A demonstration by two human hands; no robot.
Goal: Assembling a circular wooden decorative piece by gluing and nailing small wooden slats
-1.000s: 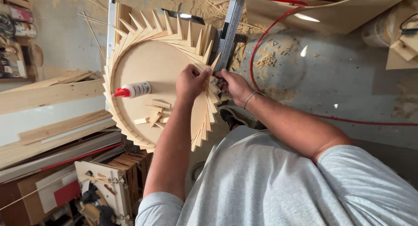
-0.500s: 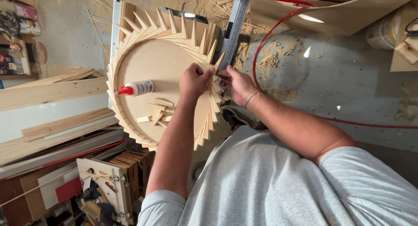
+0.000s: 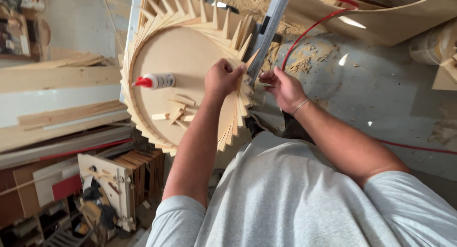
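Head view: the left hand (image 3: 223, 78) rests on the right edge of a round wooden disc (image 3: 183, 56), fingers curled and pinched onto one of the thin wooden slats (image 3: 236, 102) that fan out around the rim like overlapping rays. The right hand (image 3: 284, 87) hovers just beside that same spot, off the disc's edge, fingers loosely bent with thumb and forefinger close together; whether it holds a small piece I cannot tell. The slats look light, thin and stiff, likely to snap or split if bent, so they are best taken by the flat faces near the outer end. On the disc lies a glue bottle (image 3: 159, 80) with a red nozzle on its side, and near it a small heap of loose wood pieces (image 3: 176, 111).

The disc sits on a worktop, with a metal ruler (image 3: 266, 35) running up beside its right edge. Below is a grey floor (image 3: 381, 94) strewn with sawdust and chips, crossed by a red hose (image 3: 309, 30). To the left are stacked boards (image 3: 62, 80) and offcuts, a crowded workshop
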